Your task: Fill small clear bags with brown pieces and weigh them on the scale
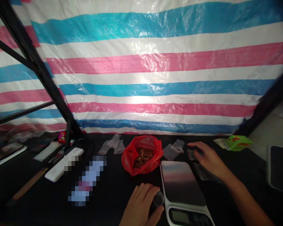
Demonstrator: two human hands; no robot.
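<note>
My left hand (pixel 142 202) is curled around a small clear cup (pixel 158 198), just left of a white kitchen scale (pixel 182 182). Nothing sits on the scale's metal plate. Right of the scale, my right hand (pixel 209 161) reaches out with thumb and fingers apart, its fingertips over a small clear plastic bag (pixel 191 154). Another flat clear bag (pixel 204 172) lies beneath that wrist. Behind the scale stands an open red plastic bag (pixel 127 158) with a heap of small brown and yellowish bits (pixel 143 157) inside; they look like seeds or grains.
Small zip bags (pixel 114 144) and more clear bags (pixel 174 150) flank the red bag. A green packet (pixel 239 142) lies at the back right. At left are a white power strip (pixel 63 164) and a blurred-out phone-like object (pixel 88 180). Black frame bars (pixel 44 81) and a striped sheet stand behind.
</note>
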